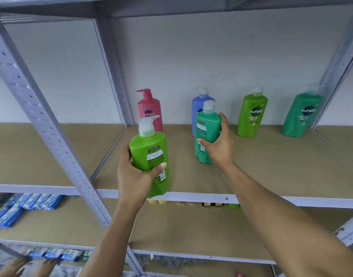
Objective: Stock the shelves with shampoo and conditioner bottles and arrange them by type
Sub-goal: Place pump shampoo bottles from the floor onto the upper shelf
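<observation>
My left hand [135, 174] grips a light green pump bottle [149, 148] by its body at the shelf's front edge, back label toward me. My right hand [219, 145] holds a teal green pump bottle [206, 126] over the brown shelf board [271, 166], label side toward me. Along the back of the shelf stand a pink bottle [150, 110], a blue bottle [199, 106] partly hidden behind the teal one, a second light green bottle [252, 114] and a second teal bottle [301, 114].
Grey metal uprights [41, 116] frame the shelving bays. Blue packets [33, 202] lie on the lower left shelf, with several small items under the shelf lip [191, 202]. Another person's hands [29, 266] show at the bottom left.
</observation>
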The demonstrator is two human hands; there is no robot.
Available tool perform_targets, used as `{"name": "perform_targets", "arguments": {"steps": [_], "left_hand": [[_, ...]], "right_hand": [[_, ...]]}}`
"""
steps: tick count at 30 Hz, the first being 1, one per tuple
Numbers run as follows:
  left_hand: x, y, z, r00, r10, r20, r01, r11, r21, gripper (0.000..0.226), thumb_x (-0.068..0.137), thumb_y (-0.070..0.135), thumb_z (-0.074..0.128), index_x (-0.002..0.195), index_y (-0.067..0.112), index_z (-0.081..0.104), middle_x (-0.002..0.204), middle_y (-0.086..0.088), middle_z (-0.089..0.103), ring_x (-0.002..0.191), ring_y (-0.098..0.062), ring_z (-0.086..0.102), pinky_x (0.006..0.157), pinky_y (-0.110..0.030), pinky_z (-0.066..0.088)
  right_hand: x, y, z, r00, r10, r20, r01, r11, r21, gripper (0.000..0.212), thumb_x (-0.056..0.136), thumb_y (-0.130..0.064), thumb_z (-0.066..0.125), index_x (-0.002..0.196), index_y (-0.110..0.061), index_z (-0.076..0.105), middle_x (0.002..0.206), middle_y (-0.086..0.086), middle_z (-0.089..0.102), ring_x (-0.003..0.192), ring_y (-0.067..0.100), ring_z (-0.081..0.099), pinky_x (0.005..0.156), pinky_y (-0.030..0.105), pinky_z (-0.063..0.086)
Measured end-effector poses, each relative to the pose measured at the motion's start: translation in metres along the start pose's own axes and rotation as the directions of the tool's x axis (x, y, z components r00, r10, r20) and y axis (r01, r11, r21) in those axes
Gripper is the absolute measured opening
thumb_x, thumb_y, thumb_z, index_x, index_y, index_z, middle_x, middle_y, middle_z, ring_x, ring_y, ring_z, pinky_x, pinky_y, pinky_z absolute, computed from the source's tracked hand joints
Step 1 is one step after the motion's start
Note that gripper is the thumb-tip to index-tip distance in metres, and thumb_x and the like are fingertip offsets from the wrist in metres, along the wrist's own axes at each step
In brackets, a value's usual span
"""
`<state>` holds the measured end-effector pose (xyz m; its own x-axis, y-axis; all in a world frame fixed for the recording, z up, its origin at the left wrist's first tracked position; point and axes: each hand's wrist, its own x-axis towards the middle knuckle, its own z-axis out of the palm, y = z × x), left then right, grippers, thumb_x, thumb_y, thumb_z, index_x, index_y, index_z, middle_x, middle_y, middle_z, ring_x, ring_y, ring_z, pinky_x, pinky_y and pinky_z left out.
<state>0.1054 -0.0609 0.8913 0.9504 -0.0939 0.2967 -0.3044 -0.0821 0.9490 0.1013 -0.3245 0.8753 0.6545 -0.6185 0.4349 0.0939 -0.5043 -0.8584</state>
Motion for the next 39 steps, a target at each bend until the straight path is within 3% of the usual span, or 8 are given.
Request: {"name": "perform_targets", "arguments": {"steps": [5,9,14,19,26,30,35,39], "left_hand": [[0.026,0.001,0.004,0.999,0.02,-0.038,-0.019,1.0,0.023,0.079,0.06,0.013,0.096,0.117,0.044,0.051,0.105,0.023,0.068,0.097,0.0,0.068,0.086,-0.037,0.057],[0.054,-0.003,0.011,0.997,0.055,-0.047,-0.052,0.997,0.061,0.085,0.061,0.013,0.095,0.128,0.029,0.046,0.109,0.021,0.065,0.095,0.003,0.066,0.084,-0.032,0.055],[0.1,-0.017,0.029,0.994,0.08,-0.069,-0.073,0.993,0.093,0.082,0.061,0.014,0.095,0.124,0.028,0.045,0.111,0.018,0.063,0.098,0.001,0.066,0.082,-0.026,0.054],[0.141,-0.037,0.046,0.994,0.088,-0.071,-0.076,0.985,0.155,0.079,0.061,0.013,0.094,0.12,0.027,0.044,0.102,0.02,0.059,0.089,0.01,0.06,0.081,-0.03,0.053],[0.16,-0.071,0.056,0.989,0.112,-0.099,-0.091,0.975,0.202,0.09,0.062,0.035,0.092,0.134,0.034,0.039,0.123,0.008,0.06,0.112,-0.017,0.062,0.095,-0.049,0.054],[0.134,-0.097,0.051,0.998,0.061,-0.015,-0.053,0.947,0.317,0.103,0.075,0.037,0.084,0.154,0.036,0.018,0.143,0.0,0.05,0.128,-0.026,0.052,0.104,-0.05,0.046],[0.114,-0.115,0.049,0.995,-0.09,-0.041,0.092,0.686,0.722,0.105,0.082,0.059,0.068,0.159,0.021,0.007,0.15,-0.017,0.046,0.143,-0.039,0.034,0.117,-0.063,0.019],[0.094,-0.114,0.039,0.99,-0.13,0.055,0.025,0.542,0.84,0.101,0.087,0.074,0.047,0.159,0.017,0.008,0.156,-0.015,0.038,0.15,-0.036,0.022,0.117,-0.064,0.01]], "right_hand": [[0.008,0.018,0.012,1.0,-0.025,0.013,0.025,1.0,-0.017,0.107,0.074,-0.015,0.084,0.154,-0.04,0.019,0.145,-0.008,0.05,0.128,0.014,0.053,0.106,0.039,0.048],[0.002,0.034,0.018,0.996,0.088,0.014,-0.086,0.992,-0.093,0.093,0.075,-0.026,0.087,0.15,-0.027,0.031,0.137,-0.001,0.056,0.121,0.022,0.059,0.095,0.032,0.049],[-0.022,0.064,0.02,0.978,0.205,0.029,-0.136,0.741,-0.657,0.082,0.075,-0.059,0.078,0.136,-0.014,0.046,0.135,0.008,0.056,0.13,0.03,0.05,0.114,0.052,0.029],[-0.018,0.061,0.019,0.975,0.22,0.044,-0.12,0.675,-0.728,0.084,0.078,-0.07,0.068,0.138,-0.016,0.045,0.143,0.008,0.049,0.14,0.028,0.039,0.119,0.062,0.017],[-0.015,0.062,0.022,0.974,0.225,0.038,-0.12,0.646,-0.753,0.079,0.078,-0.074,0.064,0.131,-0.017,0.051,0.137,0.009,0.055,0.134,0.027,0.045,0.119,0.06,0.02],[-0.013,0.06,0.022,0.971,0.236,0.045,-0.118,0.628,-0.769,0.08,0.078,-0.077,0.061,0.131,-0.017,0.051,0.137,0.009,0.055,0.134,0.027,0.045,0.118,0.06,0.021],[-0.015,0.058,0.021,0.968,0.244,0.057,-0.112,0.626,-0.772,0.078,0.078,-0.076,0.061,0.129,-0.018,0.053,0.135,0.008,0.056,0.132,0.027,0.047,0.118,0.058,0.023],[-0.025,0.055,0.018,0.968,0.236,0.08,-0.081,0.602,-0.795,0.073,0.083,-0.074,0.054,0.13,-0.017,0.055,0.136,0.008,0.056,0.131,0.028,0.047,0.115,0.051,0.028]]}}
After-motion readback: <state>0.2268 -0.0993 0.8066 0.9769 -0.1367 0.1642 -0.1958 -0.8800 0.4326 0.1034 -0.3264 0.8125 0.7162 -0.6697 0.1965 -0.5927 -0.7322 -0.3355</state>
